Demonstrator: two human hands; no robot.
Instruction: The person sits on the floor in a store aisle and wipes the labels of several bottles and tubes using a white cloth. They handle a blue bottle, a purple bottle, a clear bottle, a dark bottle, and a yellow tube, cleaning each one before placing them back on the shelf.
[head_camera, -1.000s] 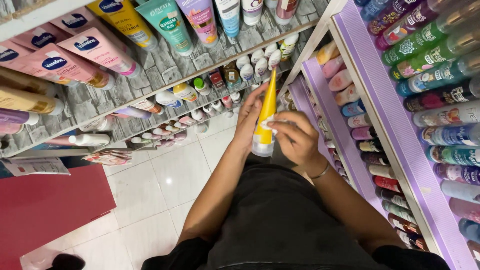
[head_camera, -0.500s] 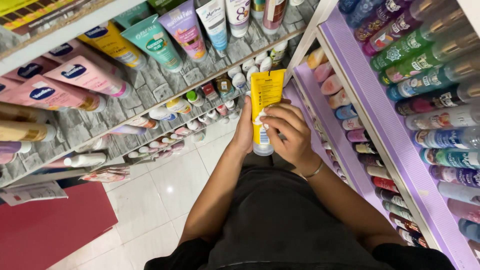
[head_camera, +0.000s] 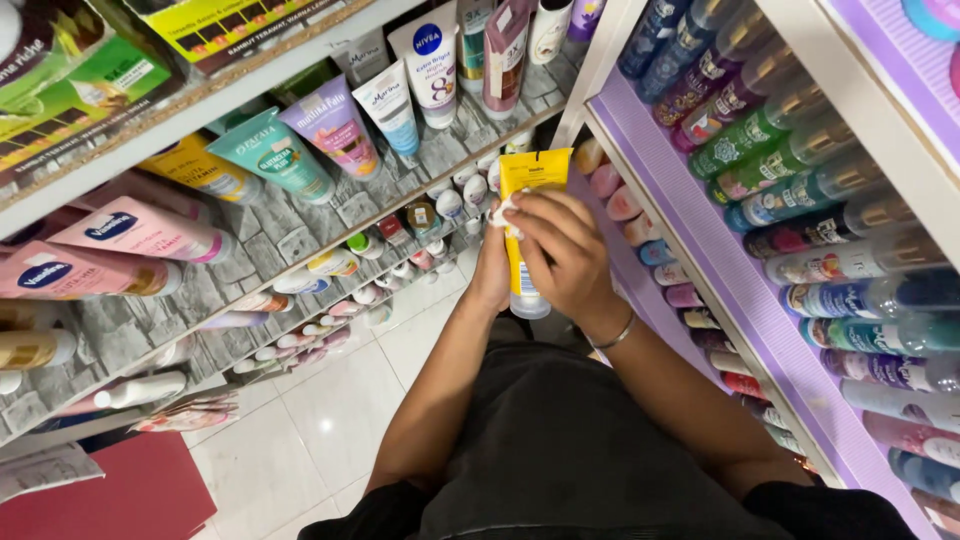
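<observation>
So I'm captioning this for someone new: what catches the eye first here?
A bright yellow tube at centre, cap down, gripped by the left hand while the right hand presses a white cloth to it. Rows of spray bottles fill the purple shelves on the right.

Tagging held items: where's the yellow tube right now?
Head view, centre top: the yellow tube stands upright, cap down, between the left hand behind it and the right hand across its front, before the shelf corner.
</observation>
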